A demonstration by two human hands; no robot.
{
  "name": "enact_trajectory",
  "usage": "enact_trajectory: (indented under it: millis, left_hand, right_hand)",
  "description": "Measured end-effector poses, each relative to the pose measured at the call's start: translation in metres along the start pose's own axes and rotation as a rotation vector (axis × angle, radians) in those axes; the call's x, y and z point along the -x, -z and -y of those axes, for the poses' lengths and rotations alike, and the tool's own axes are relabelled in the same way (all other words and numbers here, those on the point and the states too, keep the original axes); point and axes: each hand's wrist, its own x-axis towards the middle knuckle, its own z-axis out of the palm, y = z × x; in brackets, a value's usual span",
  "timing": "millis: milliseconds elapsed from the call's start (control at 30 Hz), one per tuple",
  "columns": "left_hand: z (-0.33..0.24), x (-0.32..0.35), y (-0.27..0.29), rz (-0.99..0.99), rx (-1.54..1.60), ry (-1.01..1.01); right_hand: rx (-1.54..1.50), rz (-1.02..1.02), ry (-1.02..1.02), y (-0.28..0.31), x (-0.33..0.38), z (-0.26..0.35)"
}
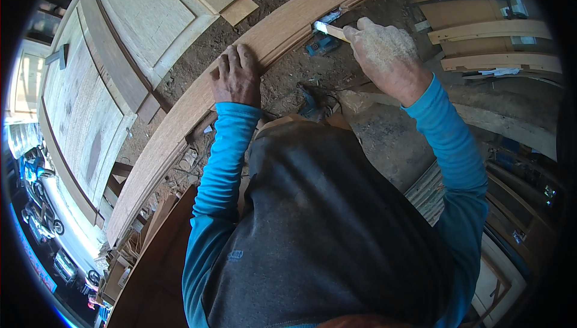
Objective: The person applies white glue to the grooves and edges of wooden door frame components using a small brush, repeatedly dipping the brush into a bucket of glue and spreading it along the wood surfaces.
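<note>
A long, pale brown wooden plank (174, 109) with a stepped near edge curves across the view from lower left to upper right. My left hand (237, 75) lies across it near the middle, fingers bent over its top toward the far edge, thumb hidden. Sawdust coats the back of my right hand (387, 54), which is closed round a slim, flat chisel-like tool (332, 30). The tool's bright end meets the plank's near edge, where a small notch seems to be; glare blurs its exact shape. Just below that end, a blue tool (323, 45) lies low down, partly hidden.
Pale panelled doors (153, 12) lie beyond the plank at left. More wooden frames (493, 30) are stacked at the far right. Dusty ground (384, 136) with scraps and cords shows underneath. A dark brown board (159, 262) stands at lower left; motorcycles (39, 220) are outside.
</note>
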Motion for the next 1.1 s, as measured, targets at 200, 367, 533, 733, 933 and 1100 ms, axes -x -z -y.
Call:
enact_trajectory:
  millis: [200,367,533,733,933,1100]
  left_hand:
    - [0.0,0.002,0.0,0.017,0.032,0.053]
    - [0.0,0.004,-0.006,-0.076,0.008,0.024]
    - [0.003,0.004,-0.003,-0.044,0.028,0.023]
    - [0.0,0.004,0.001,-0.041,0.014,0.037]
    - [0.0,0.004,-0.001,-0.012,0.014,0.04]
    - [0.0,0.005,0.0,-0.031,0.01,0.042]
  right_hand:
    - [0.001,-0.18,0.134,0.011,0.009,-0.048]
    - [0.168,-0.012,-0.079,0.006,0.016,-0.009]
    - [0.314,0.011,0.07,-0.008,0.015,0.003]
    - [0.406,-0.001,0.051,0.009,0.022,-0.004]
    - [0.374,-0.033,0.028,0.0,0.013,0.0]
    - [0.317,-0.043,0.052,0.001,0.015,0.003]
